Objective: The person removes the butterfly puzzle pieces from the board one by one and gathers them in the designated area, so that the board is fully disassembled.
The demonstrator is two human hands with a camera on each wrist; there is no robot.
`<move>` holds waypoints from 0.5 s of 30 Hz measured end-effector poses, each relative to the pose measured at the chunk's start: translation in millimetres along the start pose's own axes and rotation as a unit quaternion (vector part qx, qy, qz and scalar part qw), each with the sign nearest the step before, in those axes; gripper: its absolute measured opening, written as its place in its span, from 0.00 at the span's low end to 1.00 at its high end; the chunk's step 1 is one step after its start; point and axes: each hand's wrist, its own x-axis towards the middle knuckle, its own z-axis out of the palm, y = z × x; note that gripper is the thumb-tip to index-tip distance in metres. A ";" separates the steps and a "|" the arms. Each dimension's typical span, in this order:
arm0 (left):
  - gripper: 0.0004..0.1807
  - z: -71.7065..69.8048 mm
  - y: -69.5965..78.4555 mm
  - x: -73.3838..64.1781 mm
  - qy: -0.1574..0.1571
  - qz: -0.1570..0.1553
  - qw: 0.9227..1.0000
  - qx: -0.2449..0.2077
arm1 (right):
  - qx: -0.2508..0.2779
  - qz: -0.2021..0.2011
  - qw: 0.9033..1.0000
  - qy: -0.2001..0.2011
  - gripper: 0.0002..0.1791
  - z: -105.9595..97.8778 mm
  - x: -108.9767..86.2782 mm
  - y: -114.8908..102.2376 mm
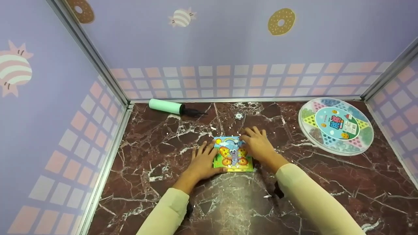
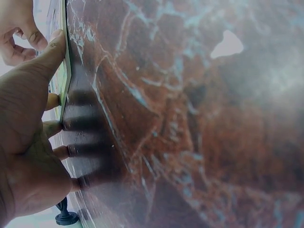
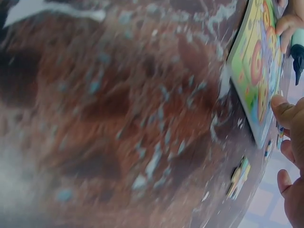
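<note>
A square picture puzzle (image 1: 234,165) with a colourful butterfly lies flat on the marbled tabletop. My left hand (image 1: 203,163) rests along its left side, thumb at the near edge and the other fingers spread toward the far left. Over the upper right corner is my right hand (image 1: 259,145); in the right wrist view its thumb tip (image 3: 279,101) touches the picture while the other fingers stay apart. Beside the puzzle in that view lies a small loose puzzle piece (image 3: 239,178), hidden behind the right hand in the head view.
A mint-green hand pump (image 1: 165,106) with a black nozzle lies at the back left. Behind the puzzle sits a small round chip (image 1: 239,116). A round Chinese checkers set (image 1: 307,120) stands at the right. Patterned walls (image 1: 228,42) enclose the back and sides.
</note>
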 end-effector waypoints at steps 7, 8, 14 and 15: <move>0.47 -0.1 -0.1 -0.2 0.007 0.003 1.000 -0.004 | -0.009 -0.005 1.000 0.029 0.13 -1.5 -10.0 18.3; 0.47 -0.2 0.0 -0.3 0.008 0.004 1.000 -0.005 | -0.013 -0.008 0.999 0.034 0.13 -1.5 -11.8 21.3; 0.48 -1.5 0.2 -1.1 0.003 0.003 1.000 -0.008 | -0.001 -0.007 0.999 0.047 0.12 -5.2 -23.2 37.4; 0.48 -1.6 0.2 -1.1 0.003 0.003 1.000 -0.008 | 0.002 -0.004 0.999 0.046 0.12 -6.4 -24.9 39.7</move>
